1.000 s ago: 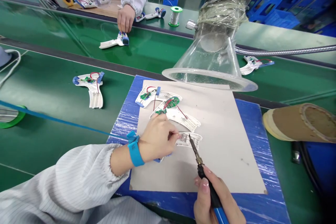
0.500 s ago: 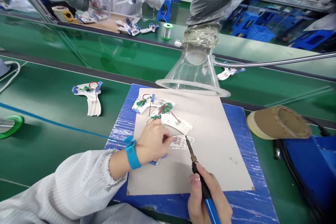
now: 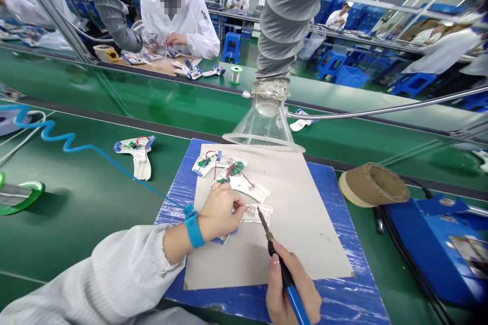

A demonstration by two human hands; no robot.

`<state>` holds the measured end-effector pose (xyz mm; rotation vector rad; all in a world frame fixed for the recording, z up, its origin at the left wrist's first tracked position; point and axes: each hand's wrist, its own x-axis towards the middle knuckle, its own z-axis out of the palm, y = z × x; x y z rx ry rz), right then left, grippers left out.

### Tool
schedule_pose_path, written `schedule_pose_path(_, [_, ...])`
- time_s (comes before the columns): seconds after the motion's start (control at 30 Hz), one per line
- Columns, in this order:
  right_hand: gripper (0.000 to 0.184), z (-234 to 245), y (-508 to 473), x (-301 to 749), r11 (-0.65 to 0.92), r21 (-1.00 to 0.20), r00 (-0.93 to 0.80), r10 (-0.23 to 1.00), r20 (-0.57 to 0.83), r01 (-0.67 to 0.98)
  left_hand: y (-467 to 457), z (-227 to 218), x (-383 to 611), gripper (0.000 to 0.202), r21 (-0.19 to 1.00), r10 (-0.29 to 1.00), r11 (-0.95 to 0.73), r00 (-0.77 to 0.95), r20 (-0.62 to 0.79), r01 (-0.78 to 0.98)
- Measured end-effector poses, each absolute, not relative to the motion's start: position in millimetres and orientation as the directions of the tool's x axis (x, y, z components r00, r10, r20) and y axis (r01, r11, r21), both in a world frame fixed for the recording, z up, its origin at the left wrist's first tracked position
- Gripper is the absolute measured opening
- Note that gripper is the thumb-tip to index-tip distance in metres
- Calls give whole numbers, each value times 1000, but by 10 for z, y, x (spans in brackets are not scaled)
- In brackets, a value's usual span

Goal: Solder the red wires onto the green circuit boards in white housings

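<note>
My right hand (image 3: pixel 292 284) grips a soldering iron (image 3: pixel 282 269) with a blue and black handle. Its tip is at the upper edge of a white curved plastic housing half (image 3: pixel 263 215), though contact cannot be made out. My left hand (image 3: pixel 221 208), wearing a blue wrist strap (image 3: pixel 193 226), lies over that housing with thumb and forefinger pinched together. Whatever is between those fingers is too small to name. Just beyond are a second housing half (image 3: pixel 253 189) with a green circuit board (image 3: pixel 235 168) and red wires, and a third housing half (image 3: pixel 204 162).
Beige board (image 3: pixel 305 244) lies on a blue-wrapped base (image 3: pixel 362 284). A clear fume hood (image 3: pixel 263 129) hangs over its far edge. Cardboard roll (image 3: pixel 375 185) and blue soldering station (image 3: pixel 430 249) stand right; another housing (image 3: pixel 141 157) and solder spool (image 3: pixel 23 198) lie left. A co-worker sits opposite.
The view has tilted up. The iron's tip has shifted slightly left along the housing, while my left hand keeps its pinch. The co-worker's raised hand has come down to the bench.
</note>
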<state>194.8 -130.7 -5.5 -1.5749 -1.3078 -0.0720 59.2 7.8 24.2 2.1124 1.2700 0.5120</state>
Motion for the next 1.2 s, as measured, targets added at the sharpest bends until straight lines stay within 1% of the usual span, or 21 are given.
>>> schedule_pose_path(0.2, [19,-90,-1284,1946,203,-636,383,650,656,745,69,247,614,12,674,879,-350,477,-4,651])
schedule_pose_path(0.33, [16,-88,-1277,1927,190,-634,393,643,657,750,83,286,577,13,668,872,-354,489,-18,655])
schedule_pose_path(0.4, [15,-63,-1270,1911,153,-640,420,638,646,753,80,373,494,11,658,829,-409,558,-21,633])
schedule_pose_path(0.43, [14,-47,-1265,1905,130,-645,439,631,639,753,72,428,440,9,648,787,-461,617,-19,607])
schedule_pose_path(0.47, [14,-30,-1259,1902,108,-655,462,624,630,748,58,485,382,17,634,737,-515,676,-17,577])
schedule_pose_path(0.5, [14,-16,-1253,1904,87,-669,487,617,618,738,39,537,325,30,615,691,-563,722,-17,553])
schedule_pose_path(0.53, [14,-7,-1247,1910,73,-689,513,612,601,721,17,579,274,39,590,666,-595,746,-18,546])
schedule_pose_path(0.57, [15,-5,-1242,1920,64,-711,534,614,581,700,-6,608,230,42,565,662,-611,749,-21,555])
schedule_pose_path(0.67, [17,-41,-1235,1961,67,-747,554,628,547,662,-62,635,141,28,534,700,-605,714,4,590])
schedule_pose_path(0.77, [17,-94,-1233,1984,96,-752,556,614,561,652,-64,681,44,25,592,675,-605,737,26,533])
schedule_pose_path(0.87, [15,-94,-1220,1967,123,-756,569,584,579,643,18,824,-149,24,636,664,-584,748,15,505])
schedule_pose_path(0.93, [14,-59,-1203,1942,134,-749,567,571,594,649,133,941,-336,24,624,706,-554,709,1,551])
schedule_pose_path(1.03, [15,8,-1176,1907,141,-717,542,560,626,682,416,1086,-636,32,611,822,-457,569,12,647])
schedule_pose_path(1.07, [15,24,-1168,1901,145,-704,530,557,639,695,537,1123,-718,35,630,867,-397,497,20,667])
schedule_pose_path(1.13, [15,35,-1160,1899,162,-684,511,550,661,711,790,1177,-830,42,699,952,-249,302,50,670])
schedule_pose_path(1.2, [16,19,-1160,1909,175,-682,507,543,669,710,1006,1194,-853,48,769,990,-138,89,105,624])
